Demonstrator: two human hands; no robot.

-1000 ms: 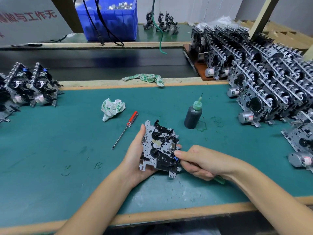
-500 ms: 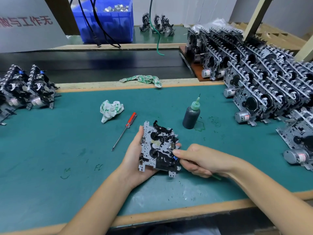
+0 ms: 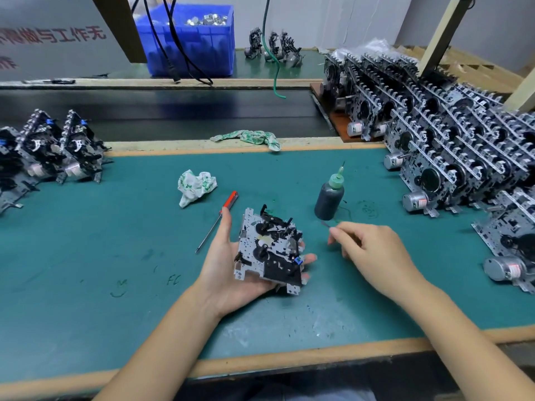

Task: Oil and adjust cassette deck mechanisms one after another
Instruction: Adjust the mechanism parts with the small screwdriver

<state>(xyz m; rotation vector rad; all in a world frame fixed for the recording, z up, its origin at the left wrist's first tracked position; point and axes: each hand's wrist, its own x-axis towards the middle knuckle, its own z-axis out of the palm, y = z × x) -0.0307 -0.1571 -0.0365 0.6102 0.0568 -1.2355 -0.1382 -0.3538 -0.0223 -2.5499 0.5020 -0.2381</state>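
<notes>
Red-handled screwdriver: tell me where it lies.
The red-handled screwdriver lies on the green mat, just left of the left hand, below the crumpled rag.

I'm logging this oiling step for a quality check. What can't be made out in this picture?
Head view only:
- Thin tool in the right hand: curled fingers hide all but its tip.
- Underside of the cassette deck mechanism: covered by the left hand.
- Oil bottle: dark, level unreadable.
- Left mechanisms: cut off by the frame edge.
</notes>
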